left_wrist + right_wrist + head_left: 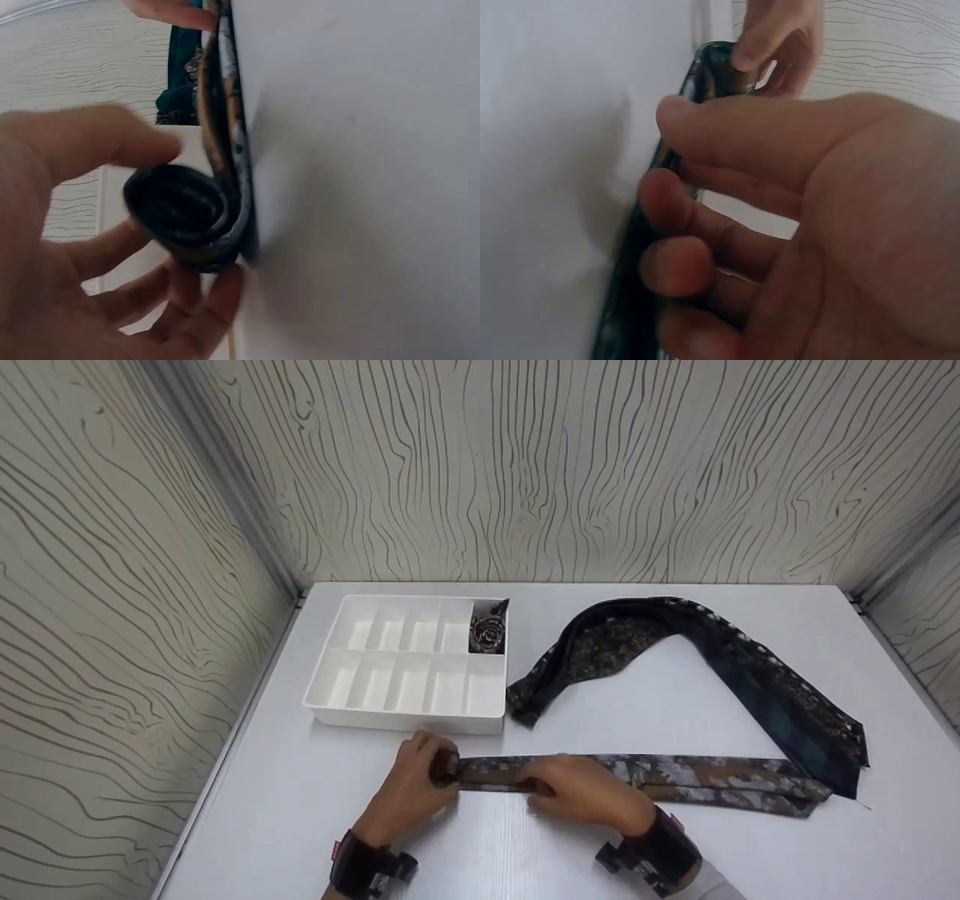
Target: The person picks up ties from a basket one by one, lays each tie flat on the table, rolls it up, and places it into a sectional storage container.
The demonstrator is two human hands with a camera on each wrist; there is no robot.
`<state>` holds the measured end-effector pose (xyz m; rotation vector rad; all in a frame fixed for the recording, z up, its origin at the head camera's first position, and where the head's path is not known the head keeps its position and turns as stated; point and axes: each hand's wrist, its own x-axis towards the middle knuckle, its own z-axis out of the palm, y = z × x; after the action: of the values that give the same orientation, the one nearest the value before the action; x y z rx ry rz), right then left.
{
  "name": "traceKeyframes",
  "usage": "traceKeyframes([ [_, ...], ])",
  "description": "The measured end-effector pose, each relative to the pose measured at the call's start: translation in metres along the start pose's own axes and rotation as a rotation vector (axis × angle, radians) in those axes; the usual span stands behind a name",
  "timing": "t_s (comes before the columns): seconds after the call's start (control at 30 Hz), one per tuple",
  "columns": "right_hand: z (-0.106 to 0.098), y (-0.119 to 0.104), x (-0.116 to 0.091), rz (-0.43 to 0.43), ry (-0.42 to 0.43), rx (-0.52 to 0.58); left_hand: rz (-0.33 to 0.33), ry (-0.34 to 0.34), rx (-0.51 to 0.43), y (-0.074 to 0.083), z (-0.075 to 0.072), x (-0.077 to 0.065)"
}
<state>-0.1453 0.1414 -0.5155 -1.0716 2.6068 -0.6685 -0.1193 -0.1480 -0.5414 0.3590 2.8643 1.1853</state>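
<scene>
A patterned necktie [705, 776] in brown, grey and dark tones stretches across the white table, its left end wound into a roll [180, 214]. My left hand [412, 784] grips that roll, thumb on one side and fingers curled round the other; the spiral of layers shows in the left wrist view. Farther along the strip, my right hand [581, 791] holds the necktie with curled fingers, the thumb nearer me. In the right wrist view its fingertips [664, 199] overlap the dark strip. The two hands are a short way apart.
Behind my left hand stands a white divided box [405, 720]. One rolled necktie [487, 634] sits in its back right compartment. More dark neckties [780, 697] lie in a bent heap at the right, overlapping the far end of the stretched one. Wood-patterned panels [562, 472] enclose the table.
</scene>
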Motion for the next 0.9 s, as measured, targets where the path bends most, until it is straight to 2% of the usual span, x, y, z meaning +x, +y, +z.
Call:
traceKeyframes([
  [0.1, 0.005, -0.004, 0.014, -0.044, 0.102, 0.02, 0.045, -0.009, 0.031, -0.001, -0.002, -0.001],
  [0.17, 0.012, -0.007, 0.024, -0.067, 0.141, 0.064, 0.053, -0.006, 0.042, -0.001, -0.002, 0.0],
  [0.33, 0.031, -0.013, 0.039, -0.036, 0.135, 0.154, 0.063, -0.02, 0.044, 0.001, 0.0, 0.003],
  [0.57, 0.046, -0.019, 0.049, 0.049, 0.198, 0.05, 0.109, -0.082, 0.05, 0.003, 0.0, 0.004],
  [0.67, 0.047, -0.02, 0.051, 0.067, 0.204, 0.063, 0.146, -0.098, 0.045, 0.003, -0.002, 0.004],
  [0.77, 0.048, -0.018, 0.052, 0.063, 0.207, 0.086, 0.17, -0.123, 0.016, 0.003, -0.003, 0.007],
  [0.9, 0.048, -0.015, 0.051, 0.059, 0.195, 0.139, 0.17, -0.168, -0.105, 0.005, -0.003, 0.009],
])
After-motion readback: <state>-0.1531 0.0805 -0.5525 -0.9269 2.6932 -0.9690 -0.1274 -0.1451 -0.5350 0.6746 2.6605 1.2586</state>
